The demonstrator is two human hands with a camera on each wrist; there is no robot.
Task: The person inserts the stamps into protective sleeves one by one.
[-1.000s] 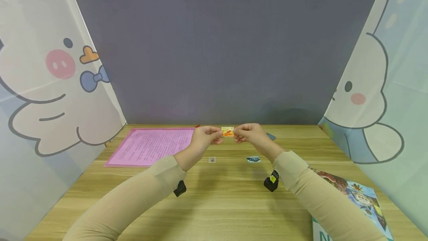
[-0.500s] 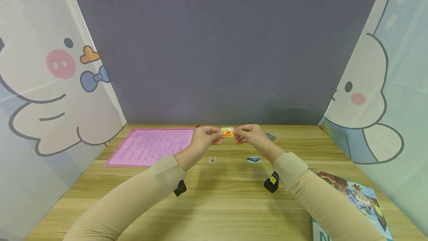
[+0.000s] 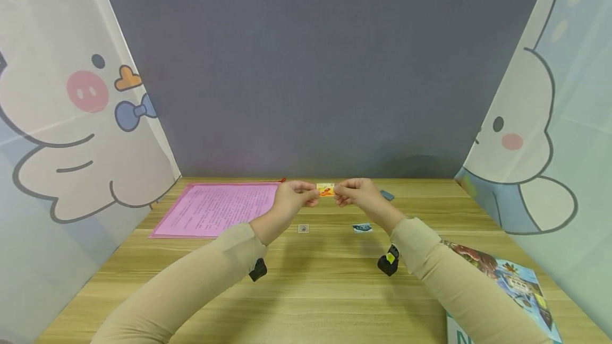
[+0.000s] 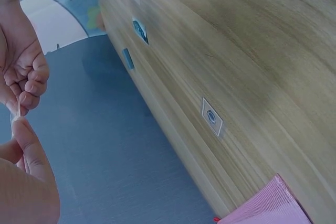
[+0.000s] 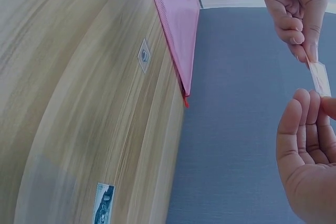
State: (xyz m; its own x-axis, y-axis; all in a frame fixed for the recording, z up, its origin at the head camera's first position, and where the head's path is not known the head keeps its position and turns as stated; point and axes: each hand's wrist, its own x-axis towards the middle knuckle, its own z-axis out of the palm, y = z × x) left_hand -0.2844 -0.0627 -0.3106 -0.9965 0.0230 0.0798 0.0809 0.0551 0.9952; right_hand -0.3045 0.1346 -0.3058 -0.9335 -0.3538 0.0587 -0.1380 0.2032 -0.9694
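Between my two hands is a small yellow-and-orange stamp (image 3: pixel 325 189), held up above the far part of the table. The left hand (image 3: pixel 290 198) pinches its left edge between thumb and fingers, and the right hand (image 3: pixel 360 192) pinches the opposite edge. In the right wrist view the stamp (image 5: pixel 319 78) spans the gap between both sets of fingertips. Seen from the left wrist, it is nearly edge-on. On the table below lie a small square stamp (image 3: pixel 303 229) with a round motif and a teal picture stamp (image 3: pixel 362 228).
A pink zip folder (image 3: pixel 220 208) with a printed sheet lies at the back left. A small blue-grey piece (image 3: pixel 387 195) is behind the right wrist. An illustrated book (image 3: pixel 521 285) lies at the front right, partly under the right sleeve. A grey wall (image 3: pixel 315 68) rises behind the table.
Both hands stay almost still, keeping their pinch on the stamp. The stamp sits very slightly lower in the head view, and the glare seen on it earlier has faded.
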